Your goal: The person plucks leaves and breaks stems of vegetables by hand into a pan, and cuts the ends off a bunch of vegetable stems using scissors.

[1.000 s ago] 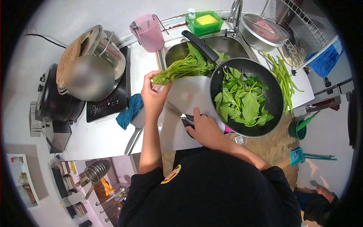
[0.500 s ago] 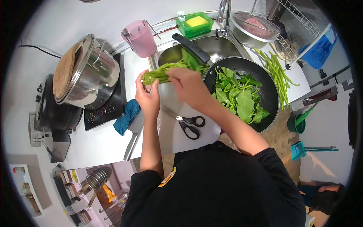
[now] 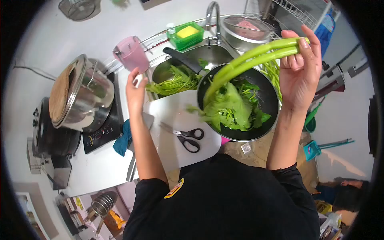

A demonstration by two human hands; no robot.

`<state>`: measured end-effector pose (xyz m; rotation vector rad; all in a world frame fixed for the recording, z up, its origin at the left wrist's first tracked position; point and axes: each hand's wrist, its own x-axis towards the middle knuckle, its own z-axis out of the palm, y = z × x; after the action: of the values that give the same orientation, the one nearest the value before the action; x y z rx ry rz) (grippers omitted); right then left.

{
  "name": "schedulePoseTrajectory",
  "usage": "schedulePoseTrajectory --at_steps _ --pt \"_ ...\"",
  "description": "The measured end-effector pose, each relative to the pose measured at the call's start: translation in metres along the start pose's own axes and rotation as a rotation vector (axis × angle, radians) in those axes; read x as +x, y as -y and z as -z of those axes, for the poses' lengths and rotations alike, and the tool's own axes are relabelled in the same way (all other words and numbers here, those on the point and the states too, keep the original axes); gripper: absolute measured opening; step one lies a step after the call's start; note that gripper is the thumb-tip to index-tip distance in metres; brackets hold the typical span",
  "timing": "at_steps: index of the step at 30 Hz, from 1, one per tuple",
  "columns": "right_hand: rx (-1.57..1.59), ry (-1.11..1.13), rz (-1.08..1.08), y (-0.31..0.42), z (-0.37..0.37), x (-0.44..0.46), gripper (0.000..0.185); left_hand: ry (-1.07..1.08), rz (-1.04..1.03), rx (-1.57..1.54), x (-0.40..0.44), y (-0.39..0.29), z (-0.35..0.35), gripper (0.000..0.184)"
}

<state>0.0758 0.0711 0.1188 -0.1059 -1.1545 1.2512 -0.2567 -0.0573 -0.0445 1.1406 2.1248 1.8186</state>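
Observation:
Green stems are pinched at one end in my raised right hand, their leafy ends hanging over the black pan. Leaves lie in the pan. My left hand, fingers apart and holding nothing, is beside the pink cup and the leafy bundle at the sink's left edge. Black-handled scissors lie on the white cutting board. Behind the pan, more stems are partly hidden.
A steel pot stands on the induction cooker at left. The pink cup, green soap tray and a covered bowl line the sink. A person shows at lower right.
My left hand has let go of the bundle, which now lies at the sink. The right hand left the scissors, took some stems and moved right and up with them. The view has shifted.

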Motion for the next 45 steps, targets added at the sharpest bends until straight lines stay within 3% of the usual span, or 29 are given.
schedulePoseTrajectory --at_steps 3,5,6,7,13,15,17,19,20,22,26,30,33,36,39,42,45 --pt "0.027 0.009 -0.026 -0.001 0.024 0.002 0.031 0.234 0.021 -0.207 -0.016 -0.102 -0.025 0.027" --pt "-0.008 -0.097 -0.023 -0.001 0.029 0.001 0.029 0.549 -0.010 -0.254 -0.036 -0.141 -0.055 0.026" --pt "-0.002 -0.119 -0.019 0.001 0.034 0.001 0.028 0.682 -0.208 -0.255 -0.049 -0.153 -0.069 0.027" --pt "0.004 -0.140 -0.013 0.004 0.037 0.000 0.028 0.745 -0.214 -0.210 -0.063 -0.170 -0.083 0.032" --pt "0.028 -0.134 -0.037 0.019 0.056 -0.008 0.039 0.653 -0.098 -0.394 -0.083 -0.175 -0.148 0.027" --pt "-0.167 -0.022 -0.188 0.013 0.067 -0.017 0.049 0.692 -0.040 -0.455 -0.080 -0.178 -0.156 0.026" --pt "-0.559 0.234 -0.334 0.001 0.080 -0.028 0.049 0.766 0.044 -0.537 -0.076 -0.180 -0.163 0.026" --pt "-0.393 0.192 -0.457 -0.012 0.080 -0.042 0.044 0.809 0.051 -0.541 -0.076 -0.178 -0.174 0.026" --pt "-0.243 0.053 -0.390 -0.018 0.075 -0.048 0.033 0.818 0.070 -0.546 -0.078 -0.179 -0.178 0.026" --pt "-0.272 0.017 -0.382 -0.018 0.089 -0.050 0.028 0.810 0.119 -0.585 -0.084 -0.174 -0.189 0.029" --pt "-0.248 -0.148 -0.296 -0.011 0.100 -0.047 0.020 1.048 0.159 -0.359 -0.094 -0.171 -0.189 0.023" --pt "-0.149 -0.261 -0.224 -0.003 0.113 -0.040 0.018 1.178 0.202 -0.417 -0.104 -0.153 -0.179 0.025" --pt "-0.115 -0.254 -0.220 -0.001 0.120 -0.038 0.018 1.132 0.306 -0.434 -0.107 -0.157 -0.173 0.024" --pt "-0.079 -0.246 -0.212 -0.003 0.120 -0.035 0.018 1.095 0.284 -0.456 -0.107 -0.156 -0.169 0.021" --pt "-0.036 -0.221 -0.194 -0.003 0.119 -0.034 0.018 0.955 0.058 -0.275 -0.106 -0.147 -0.172 0.020" --pt "-0.026 -0.178 -0.192 -0.002 0.121 -0.035 0.017 0.844 0.112 -0.206 -0.105 -0.148 -0.171 0.019" --pt "-0.025 -0.151 -0.191 -0.004 0.119 -0.037 0.017 0.836 0.181 -0.377 -0.106 -0.156 -0.172 0.018"
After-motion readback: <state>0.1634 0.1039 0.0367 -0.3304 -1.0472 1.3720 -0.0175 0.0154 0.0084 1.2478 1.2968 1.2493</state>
